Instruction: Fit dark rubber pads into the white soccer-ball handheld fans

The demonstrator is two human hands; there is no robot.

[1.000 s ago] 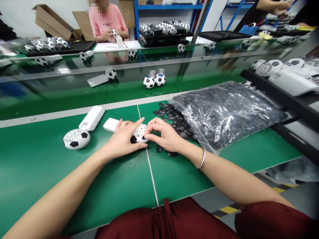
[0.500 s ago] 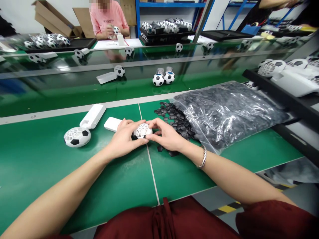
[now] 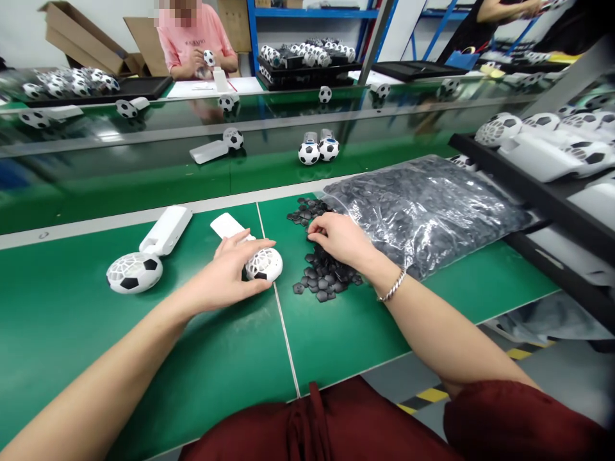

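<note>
My left hand [image 3: 225,272] curls around a white football-shaped shell [image 3: 266,262] with an open web pattern and a black patch. From this shell a white handle [image 3: 227,226] extends away across the green table. My right hand [image 3: 341,240] is over a heap of small black pentagon pieces [image 3: 328,275], its thumb and forefinger pinched together at the heap's left side. Whatever lies between those fingertips is too small to make out. Farther left, a second football shell [image 3: 134,273] with black patches lies joined to its white handle [image 3: 166,229].
A clear plastic bag [image 3: 423,205] full of black pieces lies right of the heap. Beyond it, a black tray [image 3: 523,168] holds several football shells. A belt [image 3: 158,173] carrying football units crosses ahead. A person in pink [image 3: 196,45] works on the far side.
My right hand has left the football shell and moved right to the black pieces. My left hand keeps the shell, which has shifted slightly left and turned.
</note>
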